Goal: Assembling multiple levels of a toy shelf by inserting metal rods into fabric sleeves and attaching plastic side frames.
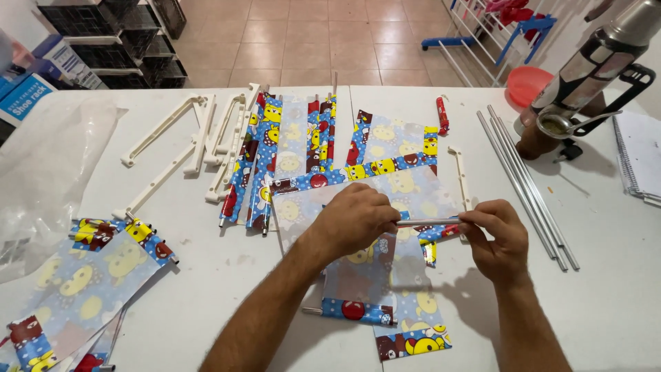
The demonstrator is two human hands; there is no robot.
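Holding a thin metal rod (427, 222) level between them, the left hand (354, 219) and right hand (499, 238) each close their grip on one end, above a patterned fabric panel (406, 189) lying mid-surface (606, 275), with more rods (527, 179) lying to the right.

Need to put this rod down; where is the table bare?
Bare table lies right of the right hand, below the metal rods. Another patch lies left of the left hand, below the white plastic frames. The centre, under patterned fabric panels, is crowded.
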